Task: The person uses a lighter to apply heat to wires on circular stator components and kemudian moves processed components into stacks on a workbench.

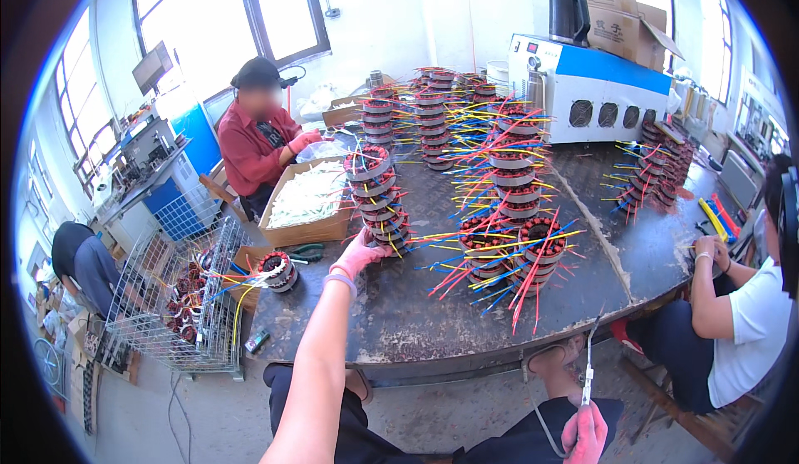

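My left hand (359, 256), in a pink glove, is closed on the lowest motor stator (389, 238) of a leaning stack at the middle of the table. Each stator is a grey ring with red windings and coloured lead wires. Low at the right, my right hand (586, 436) grips a slim rod-like tool (588, 374) with a pale body and a thin dark tip pointing up. A grey cord runs beside it; the tool's exact kind is unclear. A lone stator (277, 271) sits left of my left hand. Two short stator stacks (541, 252) stand to its right, leads splayed outward.
Taller stator stacks (433, 123) fill the table's back. A carton of white pieces (310, 202) and green-handled pliers (306, 253) lie left. A wire cage (179, 297) stands beside the dark table (399, 331). A blue-and-white machine (591, 89) stands behind. Co-workers sit left (258, 148) and right (741, 322).
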The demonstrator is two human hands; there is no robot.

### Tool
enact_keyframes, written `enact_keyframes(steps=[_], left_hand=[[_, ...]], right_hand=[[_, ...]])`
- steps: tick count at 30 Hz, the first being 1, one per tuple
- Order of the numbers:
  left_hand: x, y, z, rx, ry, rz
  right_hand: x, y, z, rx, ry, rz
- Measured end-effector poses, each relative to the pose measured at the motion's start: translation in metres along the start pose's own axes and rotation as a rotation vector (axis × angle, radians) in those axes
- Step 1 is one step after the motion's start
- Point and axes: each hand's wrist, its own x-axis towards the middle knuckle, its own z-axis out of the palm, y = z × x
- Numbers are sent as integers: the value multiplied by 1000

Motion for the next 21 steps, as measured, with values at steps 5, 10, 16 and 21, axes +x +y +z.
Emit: enact_keyframes(steps=[5, 10, 16, 21], left_hand=[[7, 17, -11, 62, -156, -21], [17, 18, -32, 101, -243, -67], [7, -31, -13, 141, 207, 247], [-25, -41, 69, 714, 641, 218]], right_hand=[[6, 2, 1, -47, 31, -60], [8, 0, 3, -53, 47, -68], [10, 6, 0, -18, 46, -80], [6, -4, -2, -2, 29, -92]])
